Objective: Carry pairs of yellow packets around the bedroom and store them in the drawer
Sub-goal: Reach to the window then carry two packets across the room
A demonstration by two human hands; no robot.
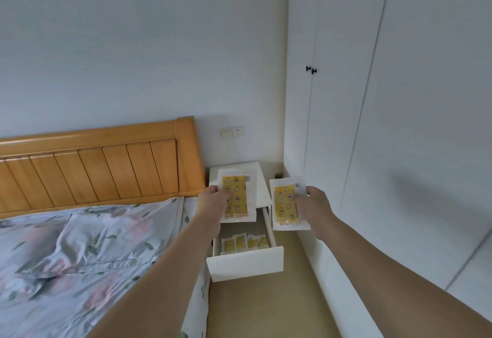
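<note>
Hands (213,201) (310,201) hold packets (238,196) (285,204) above open drawer (246,263); floor (266,308) beside.

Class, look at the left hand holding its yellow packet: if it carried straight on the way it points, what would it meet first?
Probably the top of the white bedside cabinet, beyond the left hand and its yellow patterned packet; depth is unclear.
</note>
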